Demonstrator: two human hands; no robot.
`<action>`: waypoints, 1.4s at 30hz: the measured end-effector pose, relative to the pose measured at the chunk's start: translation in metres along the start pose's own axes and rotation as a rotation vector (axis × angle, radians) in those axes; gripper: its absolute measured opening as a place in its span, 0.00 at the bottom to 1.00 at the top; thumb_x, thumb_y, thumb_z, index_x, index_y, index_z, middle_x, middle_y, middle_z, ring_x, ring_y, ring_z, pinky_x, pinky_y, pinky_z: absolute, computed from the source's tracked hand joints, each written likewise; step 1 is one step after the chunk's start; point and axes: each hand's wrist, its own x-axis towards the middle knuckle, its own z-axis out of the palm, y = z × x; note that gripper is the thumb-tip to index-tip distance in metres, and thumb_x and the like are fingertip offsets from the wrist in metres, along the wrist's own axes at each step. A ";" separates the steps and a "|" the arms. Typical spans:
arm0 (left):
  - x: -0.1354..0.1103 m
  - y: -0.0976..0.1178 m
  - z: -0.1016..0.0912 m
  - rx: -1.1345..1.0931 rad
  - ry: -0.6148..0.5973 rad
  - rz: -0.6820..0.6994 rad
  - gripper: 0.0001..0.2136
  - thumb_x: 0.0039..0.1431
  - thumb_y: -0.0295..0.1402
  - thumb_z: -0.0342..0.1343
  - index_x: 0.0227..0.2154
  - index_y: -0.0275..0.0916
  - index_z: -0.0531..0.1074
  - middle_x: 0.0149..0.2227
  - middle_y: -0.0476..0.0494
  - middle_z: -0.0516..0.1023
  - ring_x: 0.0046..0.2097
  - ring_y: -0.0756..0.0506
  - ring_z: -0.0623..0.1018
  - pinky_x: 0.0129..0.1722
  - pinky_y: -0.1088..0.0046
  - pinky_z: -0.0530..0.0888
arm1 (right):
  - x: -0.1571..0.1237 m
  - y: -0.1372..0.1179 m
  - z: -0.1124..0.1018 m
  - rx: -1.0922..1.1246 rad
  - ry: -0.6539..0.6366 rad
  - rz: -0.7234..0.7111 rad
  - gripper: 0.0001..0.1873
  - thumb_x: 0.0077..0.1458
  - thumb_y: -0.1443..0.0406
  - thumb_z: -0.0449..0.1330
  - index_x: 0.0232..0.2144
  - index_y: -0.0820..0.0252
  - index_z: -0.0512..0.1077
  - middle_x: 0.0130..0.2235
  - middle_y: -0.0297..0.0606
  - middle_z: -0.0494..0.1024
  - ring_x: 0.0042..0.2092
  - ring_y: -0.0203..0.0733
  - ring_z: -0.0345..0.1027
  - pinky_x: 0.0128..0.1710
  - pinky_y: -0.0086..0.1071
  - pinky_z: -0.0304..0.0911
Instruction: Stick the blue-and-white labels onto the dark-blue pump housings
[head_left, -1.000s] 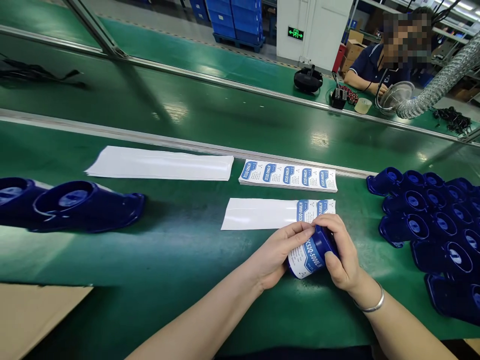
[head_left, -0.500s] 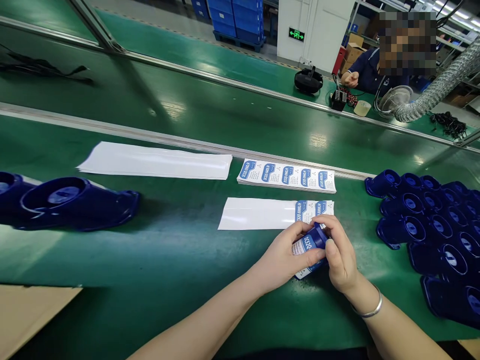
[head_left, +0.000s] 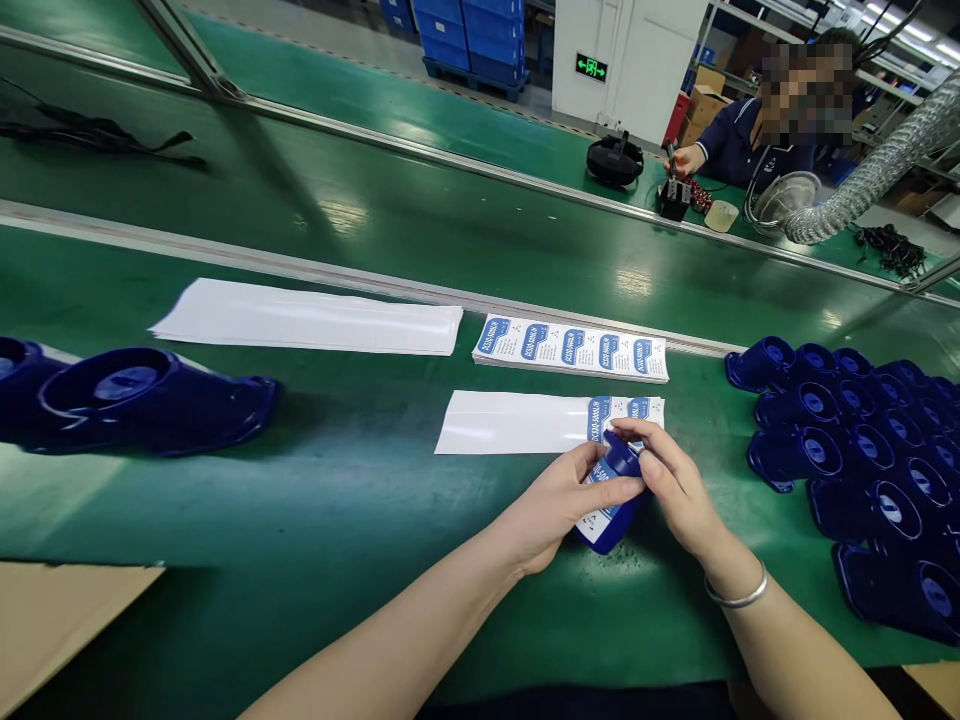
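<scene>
Both of my hands grip one dark blue plastic housing [head_left: 616, 505] above the green belt, with a white and blue label wrapped on its side. My left hand [head_left: 559, 505] curls round its left side, thumb pressing on the label. My right hand [head_left: 671, 485] grips the right side, fingers over the top. Just behind it lies a partly used label strip [head_left: 525, 423] with two labels left at its right end. A full stack of label sheets [head_left: 570, 348] lies further back.
A heap of several blue housings [head_left: 855, 450] fills the right side. Two larger blue housings [head_left: 142, 400] lie at the left. A stack of blank white backing sheets [head_left: 307, 318] lies left of the labels. Cardboard [head_left: 60, 625] shows at the lower left. A person [head_left: 742, 140] works across the far belt.
The housing has turned in my hands, so less of the label faces me. My right fingers have shifted from the side to the top of it.
</scene>
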 end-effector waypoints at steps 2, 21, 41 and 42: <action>0.000 -0.001 -0.001 -0.082 -0.024 -0.071 0.29 0.52 0.40 0.71 0.55 0.38 0.70 0.54 0.35 0.77 0.59 0.33 0.74 0.56 0.56 0.69 | 0.002 0.001 -0.001 0.000 0.004 0.032 0.21 0.69 0.49 0.52 0.55 0.51 0.71 0.53 0.39 0.77 0.56 0.49 0.69 0.57 0.40 0.63; 0.000 -0.002 0.000 -0.065 -0.101 -0.039 0.28 0.57 0.39 0.67 0.59 0.40 0.68 0.59 0.36 0.73 0.64 0.34 0.69 0.62 0.54 0.65 | 0.002 0.006 -0.003 0.010 0.041 0.020 0.26 0.66 0.46 0.55 0.58 0.52 0.66 0.49 0.42 0.76 0.52 0.48 0.71 0.50 0.40 0.67; -0.007 0.007 0.001 0.180 -0.218 0.085 0.45 0.43 0.34 0.76 0.65 0.46 0.62 0.62 0.38 0.70 0.61 0.34 0.70 0.60 0.54 0.69 | 0.006 0.012 -0.008 0.289 0.261 0.031 0.30 0.64 0.45 0.56 0.59 0.54 0.62 0.48 0.43 0.79 0.49 0.51 0.74 0.51 0.46 0.69; -0.007 0.006 0.001 0.113 -0.210 0.084 0.45 0.42 0.36 0.76 0.64 0.45 0.63 0.62 0.37 0.69 0.62 0.33 0.70 0.61 0.54 0.69 | 0.006 0.013 -0.007 0.282 0.286 0.026 0.29 0.65 0.44 0.54 0.59 0.54 0.63 0.49 0.43 0.78 0.50 0.51 0.73 0.53 0.46 0.68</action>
